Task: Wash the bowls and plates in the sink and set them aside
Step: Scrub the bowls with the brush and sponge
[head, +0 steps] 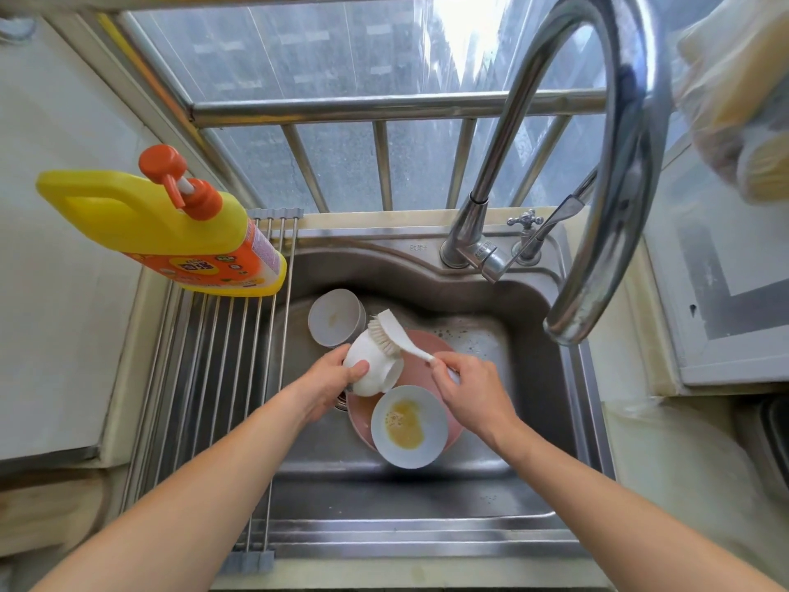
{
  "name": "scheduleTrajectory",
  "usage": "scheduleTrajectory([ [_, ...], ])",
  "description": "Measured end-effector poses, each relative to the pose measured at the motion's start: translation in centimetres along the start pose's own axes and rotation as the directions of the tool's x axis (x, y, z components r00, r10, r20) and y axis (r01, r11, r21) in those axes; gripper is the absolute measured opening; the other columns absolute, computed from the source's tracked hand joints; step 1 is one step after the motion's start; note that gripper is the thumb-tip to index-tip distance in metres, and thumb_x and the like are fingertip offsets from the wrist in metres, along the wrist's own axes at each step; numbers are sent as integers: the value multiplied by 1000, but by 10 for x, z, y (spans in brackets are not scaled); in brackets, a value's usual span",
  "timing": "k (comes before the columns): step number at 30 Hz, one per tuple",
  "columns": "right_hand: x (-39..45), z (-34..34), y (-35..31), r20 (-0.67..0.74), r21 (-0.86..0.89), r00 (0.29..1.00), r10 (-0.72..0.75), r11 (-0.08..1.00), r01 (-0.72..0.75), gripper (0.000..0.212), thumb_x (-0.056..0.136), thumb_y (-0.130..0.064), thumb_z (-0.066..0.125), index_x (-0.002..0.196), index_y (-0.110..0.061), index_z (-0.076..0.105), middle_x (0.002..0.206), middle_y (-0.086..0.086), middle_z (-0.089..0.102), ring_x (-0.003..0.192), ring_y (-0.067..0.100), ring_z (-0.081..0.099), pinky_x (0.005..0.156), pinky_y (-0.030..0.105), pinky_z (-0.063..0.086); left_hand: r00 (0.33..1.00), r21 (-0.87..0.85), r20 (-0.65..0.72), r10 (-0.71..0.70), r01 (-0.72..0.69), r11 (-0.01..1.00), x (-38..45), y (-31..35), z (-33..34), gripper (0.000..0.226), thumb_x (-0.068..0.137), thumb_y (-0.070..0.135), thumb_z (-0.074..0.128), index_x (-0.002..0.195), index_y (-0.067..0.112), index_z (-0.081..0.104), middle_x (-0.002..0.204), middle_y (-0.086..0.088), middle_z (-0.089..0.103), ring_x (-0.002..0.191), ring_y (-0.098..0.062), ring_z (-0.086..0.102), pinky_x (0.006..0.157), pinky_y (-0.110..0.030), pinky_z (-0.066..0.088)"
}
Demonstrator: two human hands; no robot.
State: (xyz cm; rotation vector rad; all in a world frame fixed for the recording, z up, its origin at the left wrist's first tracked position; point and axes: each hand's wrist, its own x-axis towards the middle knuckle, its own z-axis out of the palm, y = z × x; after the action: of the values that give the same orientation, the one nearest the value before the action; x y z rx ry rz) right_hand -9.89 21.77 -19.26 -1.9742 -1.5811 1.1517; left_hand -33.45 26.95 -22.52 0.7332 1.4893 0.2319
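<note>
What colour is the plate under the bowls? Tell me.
Pink plate, in the head view.

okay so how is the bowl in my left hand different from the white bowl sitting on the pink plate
The held bowl is gripped by the left hand and tipped on its side with the brush on it; the bowl on the pink plate rests upright. That one shows yellow residue inside; the held bowl's inside is hidden. Both are white.

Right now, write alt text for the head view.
Over a steel sink, the left hand holds a white bowl while the right hand scrubs it with a white brush. Below lie a pink plate and two dirty bowls.
</note>
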Motion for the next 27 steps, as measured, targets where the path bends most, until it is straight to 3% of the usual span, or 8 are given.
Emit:
scheduleTrajectory([
  [2,0,0,0,28,-44,999,-23,999,24,29,96,-43,46,97,-33,73,72,-10,68,67,12,60,62,35,51,999,41,45,14,-16,999,0,1,-3,34,98,8,61,130,17,58,120,-4,69,103,-18,64,77,-31,51],
  [6,7,-4,3,-15,-114,996,85,990,-86,30,95,-38,45,89,-25,71,71,-4,68,68,21,63,65,44,56,998,196,49,33,-42,980,1,-1,-9,52,85,2,74,132,15,57,120,-6,70,112,-24,66,99,-44,54],
  [11,-8,1,-7,54,-60,999,-6,998,9,28,97,-38,47,89,-29,72,71,-8,67,70,13,60,63,36,51,999,240,-3,42,-40,970,3,-7,-5,48,79,-4,79,124,7,65,112,-7,73,107,-25,69,98,-44,55],
  [14,-4,-2,-1,11,-75,995,98,992,-97,31,95,-33,46,72,-22,64,62,-3,60,64,21,58,58,41,49,999,279,-6,40,-37,960,3,-8,-6,48,78,2,82,123,8,65,110,-6,74,103,-23,70,96,-43,56],
  [20,-8,4,-5,26,-48,998,58,997,-57,29,97,-36,47,89,-29,74,75,-9,69,75,13,63,65,34,54,999,300,-21,31,-23,954,5,-10,-4,49,79,5,83,123,11,63,114,-5,73,103,-21,69,92,-38,57],
  [23,-3,4,-4,-27,-89,994,107,990,-109,31,95,-34,45,78,-24,69,68,-4,65,69,21,61,62,41,54,998,385,-56,26,-3,923,2,-5,-1,64,79,13,84,132,12,47,123,-7,65,112,-24,63,93,-39,55],
  [25,-3,7,-7,-2,-53,998,68,996,-68,30,96,-36,46,82,-26,71,71,-6,67,70,16,61,62,38,53,996,479,-63,68,-29,877,0,2,3,85,79,17,84,140,16,25,127,-8,56,117,-27,57,89,-37,54],
  [27,-5,11,-12,25,-55,1000,13,998,-12,30,96,-40,45,89,-29,72,76,-9,69,75,14,62,64,34,51,987,528,-46,151,-104,843,1,5,7,85,75,15,84,133,17,22,127,-10,48,115,-27,54,86,-37,55],
])
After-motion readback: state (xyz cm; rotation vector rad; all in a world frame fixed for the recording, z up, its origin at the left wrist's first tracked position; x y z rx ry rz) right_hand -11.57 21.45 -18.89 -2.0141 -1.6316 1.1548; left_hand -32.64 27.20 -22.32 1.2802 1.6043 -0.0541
